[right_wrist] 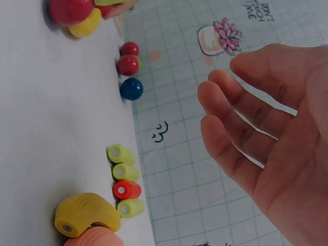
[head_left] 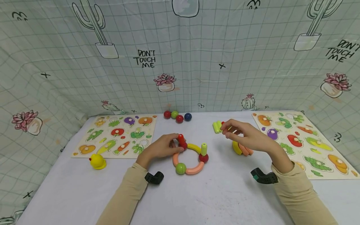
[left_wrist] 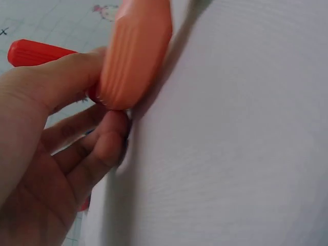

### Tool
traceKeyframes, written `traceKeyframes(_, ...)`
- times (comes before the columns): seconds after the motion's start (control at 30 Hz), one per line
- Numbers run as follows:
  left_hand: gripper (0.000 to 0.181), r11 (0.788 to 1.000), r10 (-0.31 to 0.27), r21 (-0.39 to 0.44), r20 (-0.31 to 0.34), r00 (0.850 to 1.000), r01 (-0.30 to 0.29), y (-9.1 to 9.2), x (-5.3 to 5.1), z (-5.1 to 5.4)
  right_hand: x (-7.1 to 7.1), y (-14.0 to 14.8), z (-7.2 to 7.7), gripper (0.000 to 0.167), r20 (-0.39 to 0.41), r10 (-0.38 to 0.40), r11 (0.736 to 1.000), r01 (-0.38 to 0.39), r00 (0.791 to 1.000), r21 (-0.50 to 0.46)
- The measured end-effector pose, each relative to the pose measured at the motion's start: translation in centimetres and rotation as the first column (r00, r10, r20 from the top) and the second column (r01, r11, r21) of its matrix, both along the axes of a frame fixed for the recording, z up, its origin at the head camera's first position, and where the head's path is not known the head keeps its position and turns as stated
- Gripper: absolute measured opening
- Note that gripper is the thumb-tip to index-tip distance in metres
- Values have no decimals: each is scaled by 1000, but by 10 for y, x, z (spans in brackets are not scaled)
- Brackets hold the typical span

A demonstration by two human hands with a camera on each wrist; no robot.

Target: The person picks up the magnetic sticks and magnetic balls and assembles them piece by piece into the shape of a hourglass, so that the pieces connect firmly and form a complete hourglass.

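My left hand holds a red ball at the back left of a ring of toy pieces, its thumb and fingers around the ball. A red stick stands on that ball. The ring also has a yellow curved piece, two orange curved pieces, a green ball and another red ball bearing an upright light green stick. My right hand hovers with loosely bent fingers, holding nothing, near several short sticks and a yellow curved piece.
Two red balls, a green ball and a dark blue ball lie at the table's back edge. Vegetable puzzle boards lie at left and right. A yellow rubber duck sits at front left. Patterned cloth hangs behind.
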State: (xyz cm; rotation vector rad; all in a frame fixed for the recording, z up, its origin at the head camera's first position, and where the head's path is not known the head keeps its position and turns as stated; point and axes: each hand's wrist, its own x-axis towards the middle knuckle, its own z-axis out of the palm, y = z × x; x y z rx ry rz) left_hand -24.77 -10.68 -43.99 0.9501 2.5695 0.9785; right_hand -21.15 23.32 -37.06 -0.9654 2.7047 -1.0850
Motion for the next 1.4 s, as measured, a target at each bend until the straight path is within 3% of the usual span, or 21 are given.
traceKeyframes(0.1, 26, 1000, 12, -25, 24, 1000, -12, 1, -1, 3, -1, 2, -1, 18, 3, -1, 1000, 1, 1000, -3)
traceKeyframes(0.23, 32, 998, -18, -61, 99, 995, 25, -4, -3, 9, -2, 5, -1, 17, 10, -9, 1000, 9, 1000, 4)
traceKeyframes(0.47, 35, 995, -91, -15, 263, 960, 98, -18, -15, 13, -5, 8, 2, 19, 28, -29, 999, 28, 999, 18)
traceKeyframes(0.7, 31, 990, -143, 35, 245, 959, 139, 5, -42, 4, -9, 13, 0, 17, -3, -118, 989, 118, 993, 95)
traceKeyframes(0.83, 24, 989, -145, 13, 266, 953, 147, 16, -57, 4, -17, 13, -6, 22, 24, -180, 982, 179, 983, 63)
traceKeyframes(0.97, 22, 982, -166, -32, 333, 928, 187, 24, -66, 7, -27, 12, -17, 26, 66, -235, 971, 232, 970, 50)
traceKeyframes(1.17, 22, 944, -275, -69, 370, 887, 322, 35, -73, 11, -44, 10, -32, 29, 35, -285, 955, 281, 958, 92)
traceKeyframes(1.4, 23, 920, -314, -90, 411, 856, 381, 46, -78, 11, -61, 15, -42, 43, 51, -336, 911, 311, 940, 270)
